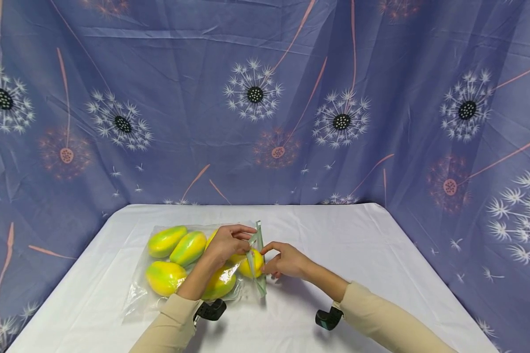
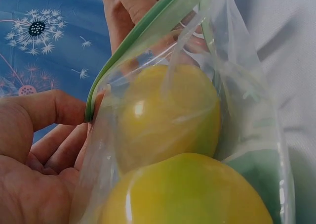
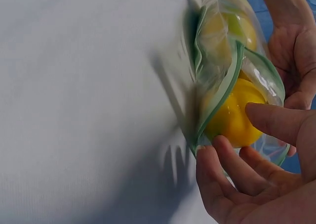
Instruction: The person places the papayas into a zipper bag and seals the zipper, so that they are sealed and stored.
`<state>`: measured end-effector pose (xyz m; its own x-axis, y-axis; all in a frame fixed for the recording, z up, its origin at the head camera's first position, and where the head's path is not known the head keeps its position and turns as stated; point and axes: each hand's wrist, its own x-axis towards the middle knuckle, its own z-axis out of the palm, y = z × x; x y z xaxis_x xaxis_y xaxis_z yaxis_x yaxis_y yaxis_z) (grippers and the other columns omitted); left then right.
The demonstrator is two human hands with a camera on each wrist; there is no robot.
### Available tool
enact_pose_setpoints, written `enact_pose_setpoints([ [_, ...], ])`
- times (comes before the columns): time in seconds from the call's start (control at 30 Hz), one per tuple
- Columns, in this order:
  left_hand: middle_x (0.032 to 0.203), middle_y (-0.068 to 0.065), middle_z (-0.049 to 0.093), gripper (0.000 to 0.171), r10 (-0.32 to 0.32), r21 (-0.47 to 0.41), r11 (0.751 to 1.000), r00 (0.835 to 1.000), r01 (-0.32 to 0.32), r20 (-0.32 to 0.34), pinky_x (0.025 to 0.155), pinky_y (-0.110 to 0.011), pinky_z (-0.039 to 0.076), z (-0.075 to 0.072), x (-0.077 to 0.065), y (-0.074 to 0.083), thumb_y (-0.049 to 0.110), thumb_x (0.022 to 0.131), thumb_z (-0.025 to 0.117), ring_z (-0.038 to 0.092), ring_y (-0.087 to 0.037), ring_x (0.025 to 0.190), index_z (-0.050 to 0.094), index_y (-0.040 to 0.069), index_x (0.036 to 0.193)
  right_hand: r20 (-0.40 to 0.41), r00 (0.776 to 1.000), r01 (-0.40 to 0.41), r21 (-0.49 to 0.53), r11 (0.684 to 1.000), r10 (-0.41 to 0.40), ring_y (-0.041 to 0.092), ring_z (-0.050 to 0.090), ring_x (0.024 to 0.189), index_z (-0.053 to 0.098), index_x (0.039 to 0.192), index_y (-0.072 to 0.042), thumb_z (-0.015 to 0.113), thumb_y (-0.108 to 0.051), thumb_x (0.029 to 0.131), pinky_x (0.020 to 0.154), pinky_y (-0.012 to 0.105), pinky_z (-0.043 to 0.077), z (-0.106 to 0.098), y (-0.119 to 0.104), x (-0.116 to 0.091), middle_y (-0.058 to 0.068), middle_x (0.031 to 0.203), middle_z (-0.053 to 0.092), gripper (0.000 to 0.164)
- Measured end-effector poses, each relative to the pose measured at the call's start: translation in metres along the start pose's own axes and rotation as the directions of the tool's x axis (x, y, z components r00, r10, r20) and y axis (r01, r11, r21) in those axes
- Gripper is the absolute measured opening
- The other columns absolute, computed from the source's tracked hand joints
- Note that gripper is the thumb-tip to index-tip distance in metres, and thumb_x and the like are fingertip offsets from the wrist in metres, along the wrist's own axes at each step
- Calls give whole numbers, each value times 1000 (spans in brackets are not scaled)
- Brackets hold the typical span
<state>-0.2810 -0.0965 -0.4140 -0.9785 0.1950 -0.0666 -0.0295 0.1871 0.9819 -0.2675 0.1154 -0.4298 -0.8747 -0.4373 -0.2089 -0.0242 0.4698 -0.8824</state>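
A clear zip bag (image 1: 141, 294) with a green zip edge lies on its side, several yellow-green papayas (image 1: 165, 278) inside. My left hand (image 1: 226, 243) reaches over the bag and pinches the far end of its mouth; in the left wrist view, thumb and fingers grip the green edge. At the open mouth, my right hand (image 1: 287, 261) holds the end of one papaya (image 3: 237, 114), thumb on its upper side and fingertips below. This papaya sits within the green rim, behind another papaya (image 2: 187, 194) seen through the plastic.
A white cloth covers the table (image 1: 357, 245), and its right part stretches beyond my right hand. Blue-purple curtains (image 1: 181, 98) with dandelion prints stand behind and at both sides. Each wrist wears a black camera band (image 1: 329, 317).
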Motion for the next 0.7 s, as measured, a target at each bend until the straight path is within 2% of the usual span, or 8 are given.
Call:
enact_pose_setpoints([
  [0.27, 111, -14, 73, 38, -2, 0, 1000, 1000, 2, 0, 76, -36, 61, 1, 2, 0, -6, 86, 68, 69, -21, 89, 72, 1, 123, 105, 994, -28, 87, 996, 19, 33, 74, 85, 61, 127, -7, 77, -12, 87, 74, 39, 60, -1, -2, -6, 12, 99, 78, 43],
  [0.5, 115, -15, 71, 38, -14, -2, 1000, 1000, 14, -6, 77, -36, 61, 3, 1, 2, -7, 86, 68, 70, -25, 92, 71, 1, 123, 136, 990, -33, 93, 995, 21, 26, 71, 83, 63, 132, -9, 77, -15, 87, 76, 43, 61, -1, -1, -10, 11, 96, 78, 47],
  [0.7, 118, -18, 69, 38, -19, -17, 1000, 1000, 19, -8, 77, -36, 61, 3, -1, 4, -8, 87, 67, 69, -30, 96, 71, 1, 124, 168, 985, -43, 109, 993, 24, 28, 73, 86, 61, 134, -10, 75, -13, 88, 76, 44, 61, 1, -1, -9, 11, 100, 78, 48],
])
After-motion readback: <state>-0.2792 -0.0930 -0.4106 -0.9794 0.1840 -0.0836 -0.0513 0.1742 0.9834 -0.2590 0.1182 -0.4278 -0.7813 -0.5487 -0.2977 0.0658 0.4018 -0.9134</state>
